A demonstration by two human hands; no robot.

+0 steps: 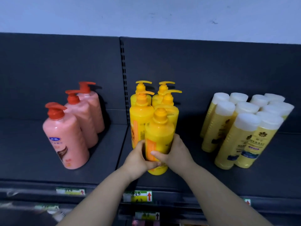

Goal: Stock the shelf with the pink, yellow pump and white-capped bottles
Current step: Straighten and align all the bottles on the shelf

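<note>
Three pink bottles (65, 136) with red pumps are lined up on the left of the shelf (29, 160). At centre front, a yellow pump bottle (160, 131) with an orange label is gripped low by the left hand (138, 159) and right hand (176, 152), fingers wrapped round it, just before four other yellow bottles (140, 116). White-capped bottles (244, 128) are clustered at the right.

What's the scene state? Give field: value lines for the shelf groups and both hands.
shelf: dark, holds three bottle groups
pink bottles: three, upright, in a row on the left
yellow pump bottles: four upright in the middle, behind the held one
front yellow bottle: gripped low on its body by both hands
left hand: curled round its left side
right hand: curled round its right side
white-capped bottles: tight cluster on the right, count unclear
price tags: on the shelf's front edge
</note>
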